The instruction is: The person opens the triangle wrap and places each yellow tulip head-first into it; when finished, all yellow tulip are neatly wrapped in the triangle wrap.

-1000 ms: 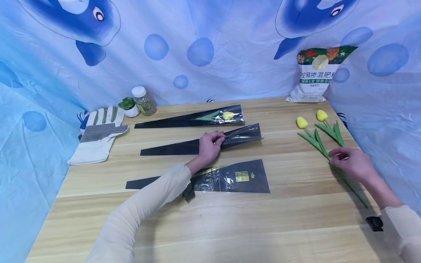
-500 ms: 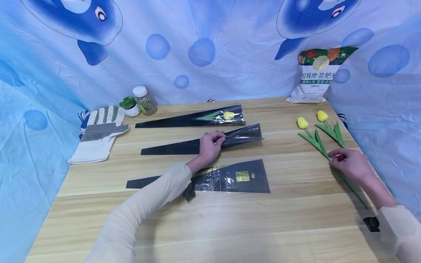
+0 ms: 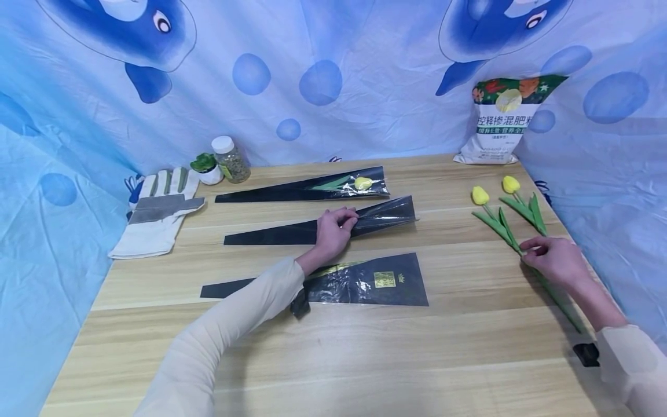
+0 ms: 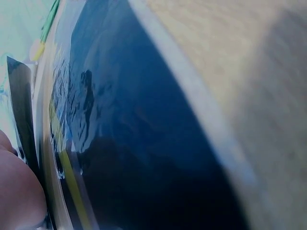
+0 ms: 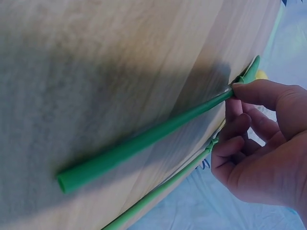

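My left hand [image 3: 333,233] pinches the upper edge of the middle black flower sleeve [image 3: 388,213], whose wide clear-fronted end bulges up to the right. In the left wrist view only part of the hand [image 4: 21,191] shows at the lower left. On the right, my right hand [image 3: 559,262] pinches the stem of a yellow artificial tulip [image 3: 480,195] between thumb and fingers. Its green stem [image 5: 144,136] slants past the fingertips in the right wrist view, cut end toward the camera. A second yellow tulip [image 3: 510,185] lies beside it, its stem partly behind the hand.
A farther sleeve [image 3: 271,193] holds a yellow tulip; a nearer sleeve [image 3: 365,286] lies flat with gold print. Work gloves [image 3: 156,211], a small potted plant [image 3: 207,168] and a lidded jar [image 3: 231,160] are at back left. A fertilizer bag [image 3: 495,124] stands at back right.
The right wrist has shifted very slightly left, its fingers still on the tulip stem. The left hand keeps its pinch on the middle sleeve.
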